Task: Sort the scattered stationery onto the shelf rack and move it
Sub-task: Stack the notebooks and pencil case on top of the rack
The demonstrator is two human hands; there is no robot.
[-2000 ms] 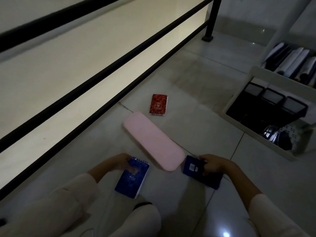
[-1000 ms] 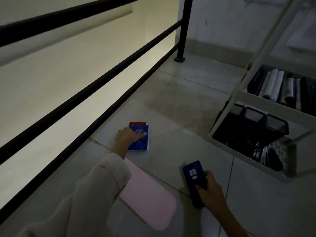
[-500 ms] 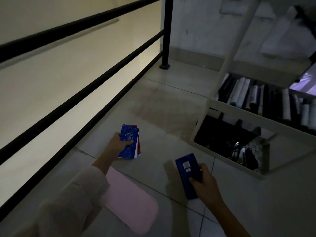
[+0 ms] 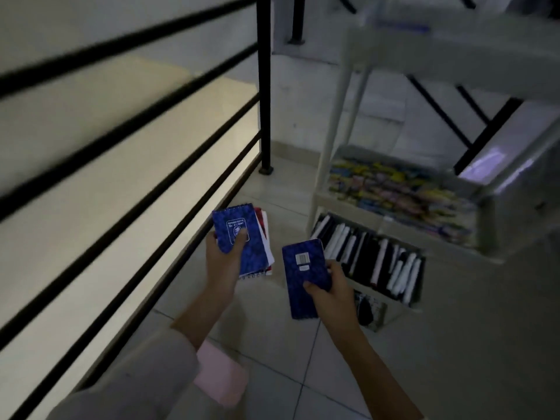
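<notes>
Head, left hand (image 4: 222, 263) notepads (image 4: 253, 253), right hand (image 4: 331, 290) notebook (image 4: 303, 272)

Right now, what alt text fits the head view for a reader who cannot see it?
A person's left hand holds a blue spiral notepad over a red notepad, the right hand a dark blue notebook, in front of a stocked white shelf rack. A pink case lies on the tiled floor by a black railing.

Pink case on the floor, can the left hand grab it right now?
Probably not yet. The left hand is full: its fingers grip a blue notepad with a red notepad behind it. The pink case lies low beside that arm's sleeve, so the notepads would need putting down first.
</notes>
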